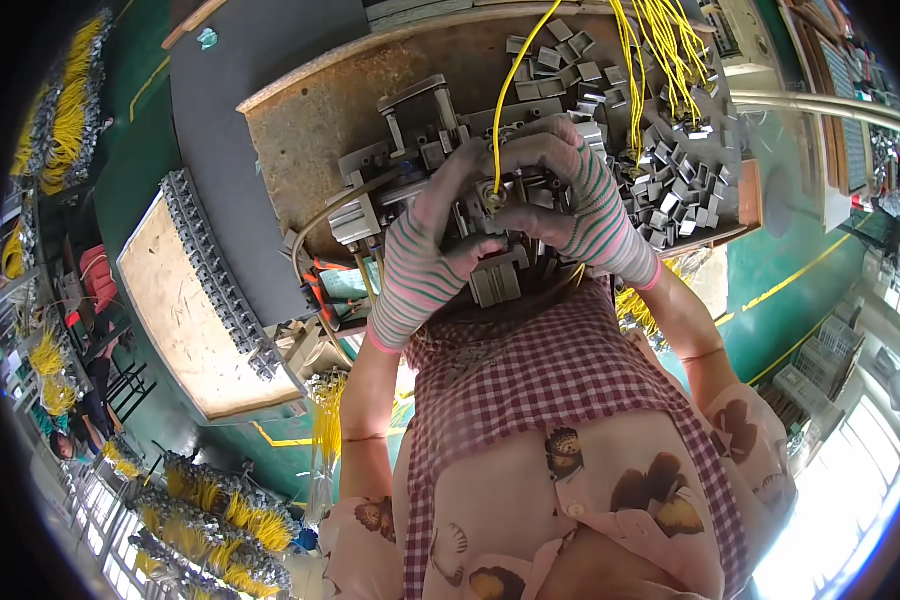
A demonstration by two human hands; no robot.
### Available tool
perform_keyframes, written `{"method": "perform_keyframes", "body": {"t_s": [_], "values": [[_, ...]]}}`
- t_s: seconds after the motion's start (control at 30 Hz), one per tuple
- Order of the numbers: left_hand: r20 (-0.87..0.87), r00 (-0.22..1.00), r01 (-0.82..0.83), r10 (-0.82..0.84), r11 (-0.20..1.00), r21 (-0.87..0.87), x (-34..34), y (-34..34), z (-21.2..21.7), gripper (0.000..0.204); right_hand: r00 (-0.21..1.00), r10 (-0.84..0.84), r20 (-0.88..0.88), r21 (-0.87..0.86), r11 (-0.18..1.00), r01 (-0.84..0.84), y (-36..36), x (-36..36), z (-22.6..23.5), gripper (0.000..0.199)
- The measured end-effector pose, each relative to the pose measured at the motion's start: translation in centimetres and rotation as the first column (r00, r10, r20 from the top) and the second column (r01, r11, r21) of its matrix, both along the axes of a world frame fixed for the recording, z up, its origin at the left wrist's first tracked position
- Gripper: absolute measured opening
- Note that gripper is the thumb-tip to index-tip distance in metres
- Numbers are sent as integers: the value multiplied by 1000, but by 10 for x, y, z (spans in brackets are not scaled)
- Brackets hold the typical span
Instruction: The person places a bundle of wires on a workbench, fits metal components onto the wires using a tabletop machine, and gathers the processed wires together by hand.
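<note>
From the head view, I have a yellow cable [500, 120] between my two gloved hands, its lower end at a small metal end piece [495, 199] over the middle of a grey metal fixture [425, 150]. The cable's long axis runs away from me: it comes in at the far edge, bows to the left, then drops almost straight toward my chest, so its low end points at me. The end piece looks round from above, and I cannot tell which way it is turned.

My left hand [420, 255] sits left of the end piece, thumb and forefinger spread apart around the near-left part of the fixture. My right hand [592, 205] curls in from the right, its bent forefinger beyond the end piece and its thumb on the near side. The tips are crowded in shadow, so I cannot tell whether either hand pinches anything.

Just nearer to me than the end piece stands a ridged grey block [497, 280]; an upright metal frame [417, 98] rises beyond my left hand. My own knuckles cover much of the fixture. A hose [322, 215] curves in from the left, near orange-handled pliers [319, 296]. On the brown table [295, 140], a heap of grey metal pieces [680, 190] lies to the right of my right hand, with a bunch of yellow cables [665, 45] over its far part.
</note>
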State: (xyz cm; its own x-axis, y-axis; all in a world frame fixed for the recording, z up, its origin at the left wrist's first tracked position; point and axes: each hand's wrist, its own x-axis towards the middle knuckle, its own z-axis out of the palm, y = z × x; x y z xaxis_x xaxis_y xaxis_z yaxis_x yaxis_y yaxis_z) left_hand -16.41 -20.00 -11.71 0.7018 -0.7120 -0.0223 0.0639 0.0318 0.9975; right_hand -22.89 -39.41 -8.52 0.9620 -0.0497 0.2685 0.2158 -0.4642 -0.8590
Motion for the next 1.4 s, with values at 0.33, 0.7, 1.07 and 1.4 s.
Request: {"method": "perform_keyframes", "body": {"t_s": [0.33,0.7,1.07,1.4], "values": [[-301,951,-78,66,997,-27,-18,11,8,57,895,341,-288,533,833,-146,-3,2,-22,64],[35,946,-322,322,923,212,-13,0,-12,43,992,76,-103,-453,884,-115,5,16,-35,74],[775,620,-303,-125,872,384,-7,15,-25,37,969,33,-243,-562,810,-169,14,23,-45,63],[876,483,-461,21,856,234,-7,8,-57,34,989,-143,-26,-383,915,122,-26,-5,-29,57]]}}
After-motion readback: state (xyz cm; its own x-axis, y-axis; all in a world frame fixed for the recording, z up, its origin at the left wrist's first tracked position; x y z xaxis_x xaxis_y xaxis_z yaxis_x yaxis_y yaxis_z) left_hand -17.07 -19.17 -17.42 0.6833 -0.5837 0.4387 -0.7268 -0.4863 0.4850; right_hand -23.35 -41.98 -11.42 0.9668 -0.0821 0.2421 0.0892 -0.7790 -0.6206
